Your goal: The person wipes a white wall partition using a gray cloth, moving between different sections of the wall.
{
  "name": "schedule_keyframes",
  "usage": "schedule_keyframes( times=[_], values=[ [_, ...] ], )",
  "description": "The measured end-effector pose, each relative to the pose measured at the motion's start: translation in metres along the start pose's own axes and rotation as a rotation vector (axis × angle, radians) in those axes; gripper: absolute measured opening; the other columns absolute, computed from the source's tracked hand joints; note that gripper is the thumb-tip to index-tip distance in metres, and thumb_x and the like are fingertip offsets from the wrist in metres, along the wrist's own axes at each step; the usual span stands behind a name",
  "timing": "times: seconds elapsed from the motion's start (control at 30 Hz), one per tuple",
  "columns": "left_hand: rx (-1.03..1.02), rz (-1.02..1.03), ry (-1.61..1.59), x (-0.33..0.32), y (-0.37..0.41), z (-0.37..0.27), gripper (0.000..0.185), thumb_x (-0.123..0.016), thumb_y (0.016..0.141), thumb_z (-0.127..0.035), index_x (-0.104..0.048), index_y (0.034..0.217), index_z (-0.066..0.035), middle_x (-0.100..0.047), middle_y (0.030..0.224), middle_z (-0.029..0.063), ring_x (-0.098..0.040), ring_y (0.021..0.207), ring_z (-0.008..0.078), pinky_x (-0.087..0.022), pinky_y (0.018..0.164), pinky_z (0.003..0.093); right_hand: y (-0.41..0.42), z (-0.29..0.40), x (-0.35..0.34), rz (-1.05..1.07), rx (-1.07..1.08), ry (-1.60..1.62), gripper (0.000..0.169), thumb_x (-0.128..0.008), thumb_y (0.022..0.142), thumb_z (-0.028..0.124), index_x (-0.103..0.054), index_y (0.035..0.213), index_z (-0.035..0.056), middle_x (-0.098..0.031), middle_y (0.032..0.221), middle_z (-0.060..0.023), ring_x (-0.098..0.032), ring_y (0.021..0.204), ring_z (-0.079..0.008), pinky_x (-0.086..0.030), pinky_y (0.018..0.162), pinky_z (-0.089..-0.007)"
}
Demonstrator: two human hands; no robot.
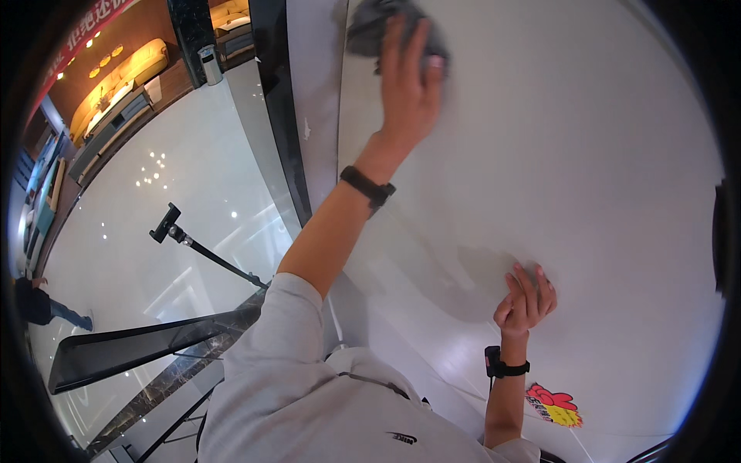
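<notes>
My left hand (408,81) reaches far up and presses a dark grey cloth (370,29) flat against a large pale, smooth panel (567,144). The fingers lie spread over the cloth, which is bunched and slightly blurred near the panel's left edge. Lower on the right, my right hand (525,300) holds nothing. Its fingers are loosely bent and apart, with the tips at or close to the same panel; contact cannot be made out for certain. A dark band (368,187) circles my left wrist, and a black strapped device (505,363) sits on the right one.
A red and yellow sign (554,404) with writing is near my right forearm. On the left are a phone-holder pole (223,263), a black panel-like object (156,344) and a glossy floor (191,144). A bin (210,65), a yellow sofa (124,81) and a person (43,302) are farther off.
</notes>
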State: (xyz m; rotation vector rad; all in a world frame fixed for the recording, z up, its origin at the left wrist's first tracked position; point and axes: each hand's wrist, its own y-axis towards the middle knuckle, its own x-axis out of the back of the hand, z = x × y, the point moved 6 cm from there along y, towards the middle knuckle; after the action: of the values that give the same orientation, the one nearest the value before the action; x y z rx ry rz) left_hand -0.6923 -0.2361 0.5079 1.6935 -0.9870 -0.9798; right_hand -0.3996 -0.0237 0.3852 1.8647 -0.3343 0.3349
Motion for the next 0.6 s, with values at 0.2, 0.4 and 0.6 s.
schedule_keyframes(
  times=[0.2,0.4,0.6],
  values=[
    [-0.069,-0.013,0.010,-0.007,-0.003,-0.013,0.058,-0.054,0.100,-0.024,-0.041,0.150,0.002,-0.045,0.150,0.0258,-0.041,0.141,0.0453,-0.031,0.118,0.0481,-0.001,-0.002,0.001,0.014,0.007,-0.011,0.030,-0.045,0.094,0.015,-0.075,0.090,0.0130,-0.077,0.109,-0.0001,-0.060,0.125,-0.0256,-0.034,0.108,-0.0400],
    [0.226,0.007,-0.015,0.010,-0.023,0.031,0.060,-0.050,0.103,-0.022,-0.034,0.152,0.007,-0.044,0.151,0.0290,-0.043,0.140,0.0415,-0.030,0.118,0.0459,-0.002,-0.003,0.004,0.023,0.009,-0.042,0.028,-0.047,0.092,0.016,-0.075,0.089,0.0133,-0.077,0.108,0.0002,-0.060,0.124,-0.0255,-0.034,0.109,-0.0410],
    [0.461,-0.063,-0.033,0.024,-0.054,0.074,0.053,-0.045,0.107,-0.020,-0.034,0.152,0.008,-0.039,0.155,0.0289,-0.040,0.142,0.0406,-0.029,0.118,0.0444,0.005,-0.001,0.011,-0.012,-0.024,-0.031,0.023,-0.053,0.080,0.011,-0.075,0.085,0.0154,-0.078,0.105,0.0044,-0.063,0.119,-0.0213,-0.037,0.107,-0.0370]
  ],
)
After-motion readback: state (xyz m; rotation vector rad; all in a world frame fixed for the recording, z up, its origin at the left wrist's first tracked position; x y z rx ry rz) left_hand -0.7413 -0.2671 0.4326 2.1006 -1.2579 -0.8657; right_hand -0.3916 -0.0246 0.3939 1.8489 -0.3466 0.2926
